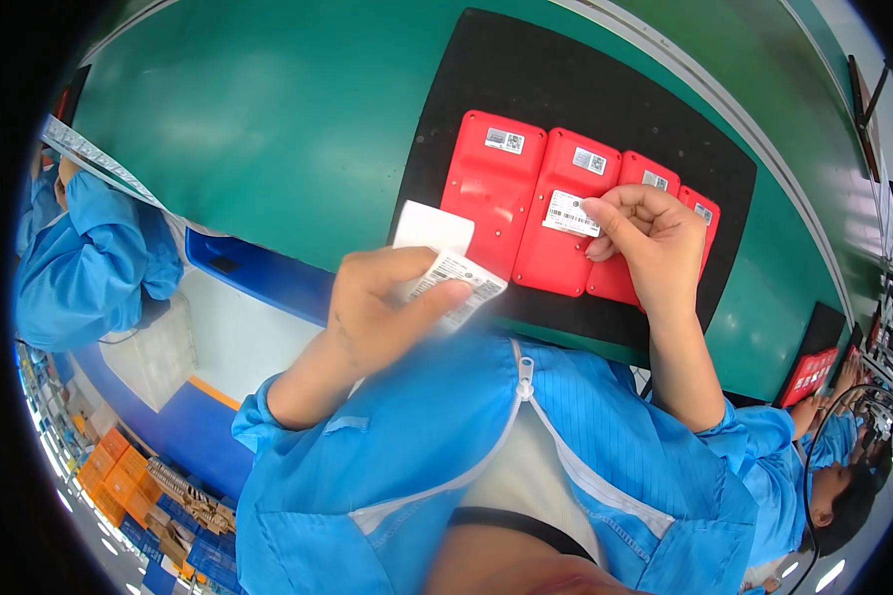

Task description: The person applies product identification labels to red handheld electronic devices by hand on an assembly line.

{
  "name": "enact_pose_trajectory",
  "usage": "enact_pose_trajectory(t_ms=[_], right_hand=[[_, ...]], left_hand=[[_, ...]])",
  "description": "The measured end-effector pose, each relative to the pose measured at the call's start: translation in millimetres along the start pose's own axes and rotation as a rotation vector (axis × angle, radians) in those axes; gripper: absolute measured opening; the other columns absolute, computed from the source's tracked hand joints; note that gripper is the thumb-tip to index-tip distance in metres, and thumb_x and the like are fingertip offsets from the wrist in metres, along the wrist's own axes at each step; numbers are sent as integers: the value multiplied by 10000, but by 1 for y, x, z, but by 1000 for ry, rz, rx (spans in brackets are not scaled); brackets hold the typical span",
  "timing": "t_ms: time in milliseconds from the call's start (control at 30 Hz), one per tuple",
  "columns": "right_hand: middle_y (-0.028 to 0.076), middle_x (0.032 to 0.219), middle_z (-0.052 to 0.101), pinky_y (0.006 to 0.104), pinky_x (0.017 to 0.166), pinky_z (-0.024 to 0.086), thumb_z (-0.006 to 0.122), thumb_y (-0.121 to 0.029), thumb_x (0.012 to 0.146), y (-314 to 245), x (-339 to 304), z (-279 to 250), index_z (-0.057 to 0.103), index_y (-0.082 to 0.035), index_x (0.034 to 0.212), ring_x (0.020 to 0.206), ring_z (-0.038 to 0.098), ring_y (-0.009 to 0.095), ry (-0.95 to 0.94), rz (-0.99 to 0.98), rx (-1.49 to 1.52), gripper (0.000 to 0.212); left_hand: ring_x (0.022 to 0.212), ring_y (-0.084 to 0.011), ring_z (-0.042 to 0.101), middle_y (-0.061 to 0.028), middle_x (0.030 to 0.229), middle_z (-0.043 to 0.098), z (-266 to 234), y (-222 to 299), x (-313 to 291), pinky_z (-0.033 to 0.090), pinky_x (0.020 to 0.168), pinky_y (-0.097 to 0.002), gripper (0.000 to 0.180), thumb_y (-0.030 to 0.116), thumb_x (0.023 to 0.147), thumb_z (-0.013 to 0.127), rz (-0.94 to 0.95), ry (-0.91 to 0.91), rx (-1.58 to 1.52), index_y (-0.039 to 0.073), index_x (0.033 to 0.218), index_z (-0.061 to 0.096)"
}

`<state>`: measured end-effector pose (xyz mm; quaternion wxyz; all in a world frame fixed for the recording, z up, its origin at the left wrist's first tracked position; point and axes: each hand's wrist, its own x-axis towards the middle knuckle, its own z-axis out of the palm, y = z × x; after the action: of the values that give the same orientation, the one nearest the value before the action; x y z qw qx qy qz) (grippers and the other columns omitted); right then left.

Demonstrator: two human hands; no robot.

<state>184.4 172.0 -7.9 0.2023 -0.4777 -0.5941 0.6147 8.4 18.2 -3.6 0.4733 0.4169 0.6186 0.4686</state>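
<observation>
Pinching a white label [566, 213] by its right end, the right hand [660, 233] sits near half past two, thumb and bent fingers closed together; the label is over the second of four red cases [551, 260] — whether touching, I cannot tell; the left hand [372, 307], at nine o'clock, grips a label strip [473, 273] between thumb and curled fingers; the cases lie side by side toward two o'clock on a black mat [546, 59]; beneath is a green table [268, 109]; orange crates [119, 476] stand at eight o'clock.
</observation>
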Motion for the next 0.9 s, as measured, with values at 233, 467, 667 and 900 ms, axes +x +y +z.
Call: enact_pose_trajectory(t_ms=[233, 467, 667, 900], right_hand=[[61, 628, 607, 163, 453, 444, 656, -24, 777, 10, -5, -7, 618, 49, 807, 501, 573, 73, 15, 18, -69, 88], [55, 624, 605, 159, 453, 442, 658, -35, 780, 5, -3, 5, 608, 39, 791, 505, 575, 72, 25, 13, -105, 89], [46, 564, 574, 246, 412, 423, 699, -103, 753, -16, -3, 14, 560, -20, 779, 501, 596, 109, 93, -209, -1117, 164], [48, 694, 613, 229, 563, 459, 689, -1, 730, 0, -21, 66, 611, 14, 846, 672, 580, 96, -259, -260, 170, 140]], left_hand=[[706, -95, 596, -71, 808, 640, 6, -6, 3, 468, 614, -223, 128, 53, 829, 573, -135, 122, -162, -14, 938, 587], [700, -93, 588, -67, 797, 633, -5, -11, 8, 458, 613, -216, 111, 58, 836, 562, -156, 46, -296, -12, 921, 582], [616, -72, 559, -54, 684, 629, -5, -15, 4, 435, 540, -219, 128, 115, 820, 611, -108, 104, -100, -12, 805, 622], [571, -99, 608, -85, 691, 633, -3, -15, -1, 493, 490, -221, 201, 152, 855, 581, -150, 65, -323, -41, 909, 601]])
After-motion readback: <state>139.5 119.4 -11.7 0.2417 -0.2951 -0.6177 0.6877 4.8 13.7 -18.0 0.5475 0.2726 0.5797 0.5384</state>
